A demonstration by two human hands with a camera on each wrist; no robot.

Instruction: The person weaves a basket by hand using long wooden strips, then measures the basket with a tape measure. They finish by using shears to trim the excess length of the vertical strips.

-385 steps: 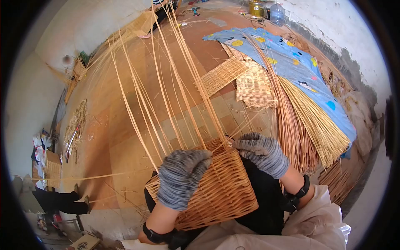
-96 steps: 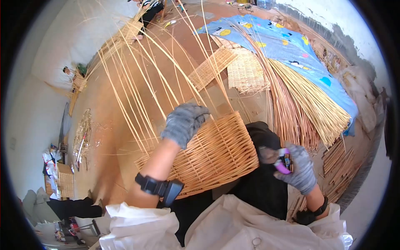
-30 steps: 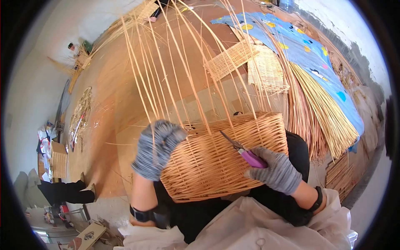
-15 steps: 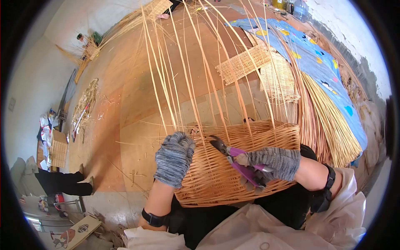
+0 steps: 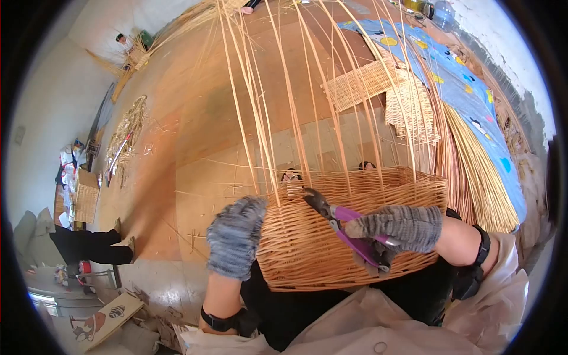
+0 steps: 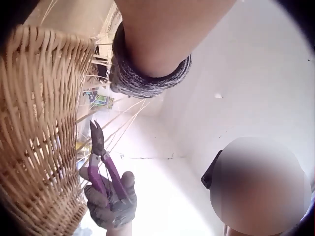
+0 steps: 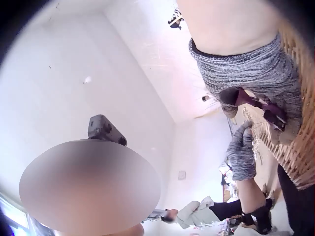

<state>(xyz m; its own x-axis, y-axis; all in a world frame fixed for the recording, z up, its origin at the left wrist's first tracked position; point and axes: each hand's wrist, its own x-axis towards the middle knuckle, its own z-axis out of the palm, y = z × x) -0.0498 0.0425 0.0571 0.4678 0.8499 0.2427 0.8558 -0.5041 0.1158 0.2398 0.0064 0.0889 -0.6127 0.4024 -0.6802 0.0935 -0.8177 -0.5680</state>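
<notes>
Since half a second ago the purple-handled cutters (image 5: pixel 346 228) have edged to the right along the rim of the wicker basket (image 5: pixel 355 236), and the basket sits a little lower and further right in the head view. The right hand (image 5: pixel 399 228), in a grey knit glove, grips the cutter handles with its fingers curled round them; the dark blades point to the upper left and touch the basket's upper edge, near the foot of the long upright willow stakes (image 5: pixel 284 89) that fan towards the top of the frame. The left hand (image 5: pixel 234 236), also gloved, has its fingers curled over the basket's left corner. The basket lies across the person's lap at centre frame. To the upper right, woven panels (image 5: pixel 378 86) lie on the floor beside a bundle of willow rods (image 5: pixel 473 171) on a blue patterned cloth (image 5: pixel 473 89)
</notes>
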